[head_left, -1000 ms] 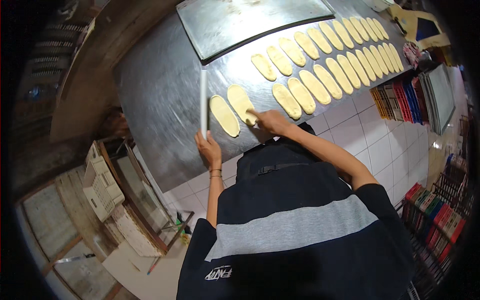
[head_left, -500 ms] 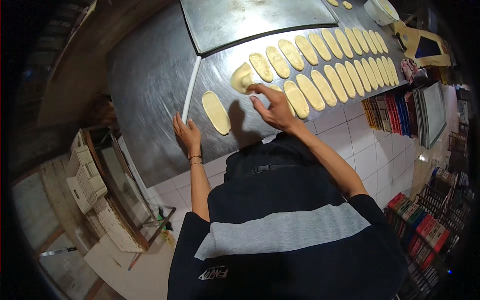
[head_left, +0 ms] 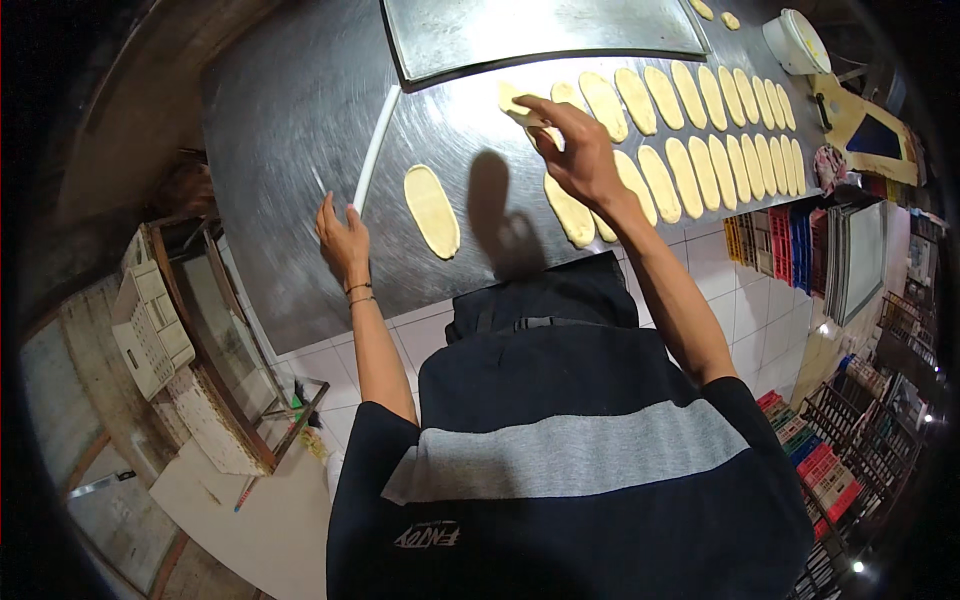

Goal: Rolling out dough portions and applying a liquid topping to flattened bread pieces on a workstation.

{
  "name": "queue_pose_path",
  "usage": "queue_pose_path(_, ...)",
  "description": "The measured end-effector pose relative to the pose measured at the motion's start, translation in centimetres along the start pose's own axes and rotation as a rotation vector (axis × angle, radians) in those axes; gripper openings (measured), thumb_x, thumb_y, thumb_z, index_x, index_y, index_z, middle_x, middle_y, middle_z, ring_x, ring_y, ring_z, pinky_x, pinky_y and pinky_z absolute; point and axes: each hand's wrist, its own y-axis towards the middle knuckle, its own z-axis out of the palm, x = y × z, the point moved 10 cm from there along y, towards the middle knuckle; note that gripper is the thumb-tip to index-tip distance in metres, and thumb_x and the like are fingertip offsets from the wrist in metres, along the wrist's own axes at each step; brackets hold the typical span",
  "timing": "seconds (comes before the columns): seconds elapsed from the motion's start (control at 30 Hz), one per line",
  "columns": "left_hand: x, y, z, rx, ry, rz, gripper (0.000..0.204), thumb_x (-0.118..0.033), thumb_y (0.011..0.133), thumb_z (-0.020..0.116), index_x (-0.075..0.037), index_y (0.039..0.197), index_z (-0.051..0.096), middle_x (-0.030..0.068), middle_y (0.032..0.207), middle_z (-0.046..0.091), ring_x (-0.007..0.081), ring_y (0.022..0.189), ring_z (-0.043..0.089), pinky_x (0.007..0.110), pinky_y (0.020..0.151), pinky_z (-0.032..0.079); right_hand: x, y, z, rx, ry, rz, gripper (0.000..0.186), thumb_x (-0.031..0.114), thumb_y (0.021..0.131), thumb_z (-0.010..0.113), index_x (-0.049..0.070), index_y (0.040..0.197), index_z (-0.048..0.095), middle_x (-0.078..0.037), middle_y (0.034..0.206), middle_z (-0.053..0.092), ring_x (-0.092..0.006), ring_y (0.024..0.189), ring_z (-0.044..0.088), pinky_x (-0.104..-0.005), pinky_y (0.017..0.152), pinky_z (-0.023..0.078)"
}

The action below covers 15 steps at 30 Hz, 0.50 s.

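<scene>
Pinching one dough piece point(head_left: 513, 100) with your right hand point(head_left: 584, 155), upper centre of frame.
Its visible long axis slants down rightward; your left hand point(head_left: 345, 244), fingers apart, is beside one white rod point(head_left: 378, 148).

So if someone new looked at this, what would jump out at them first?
Probably the two rows of flat, pale dough ovals running across the right side of the metal table. Next, the right hand at the rows' left end, with a dough piece at its fingertips. Then a lone oval left of them, with the left hand spread beside a slim white rod.
</scene>
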Motion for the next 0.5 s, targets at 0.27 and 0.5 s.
queue_pose_path(0.27,-12.4,-0.2,4.3,0.189,-0.476,0.241,0.038,-0.012,0.099,0.057,0.002,0.134,0.059,0.0222,0.132,0.063,0.0383,0.129,0.056,0.044,0.109,0.045,-9.5,-8.0,13.2,0.292,-0.023,0.065,0.022,-0.004,0.078,0.063,0.001,0.098,0.072,-0.019,0.095,0.07,-0.0391,0.098,0.065,-0.0435,0.085,0.053)
queue_pose_path(0.5,-22.5,-5.5,9.0,0.513,-0.216,0.876,0.048,-0.028,0.108,0.044,0.002,0.146,0.05,0.0206,0.15,0.052,0.0361,0.145,0.043,0.047,0.123,0.028,-3.9,-9.5,10.9,0.159,0.14,0.212,0.028,-0.009,0.073,0.065,-0.002,0.1,0.067,-0.019,0.096,0.064,-0.0391,0.097,0.061,-0.0434,0.085,0.05)
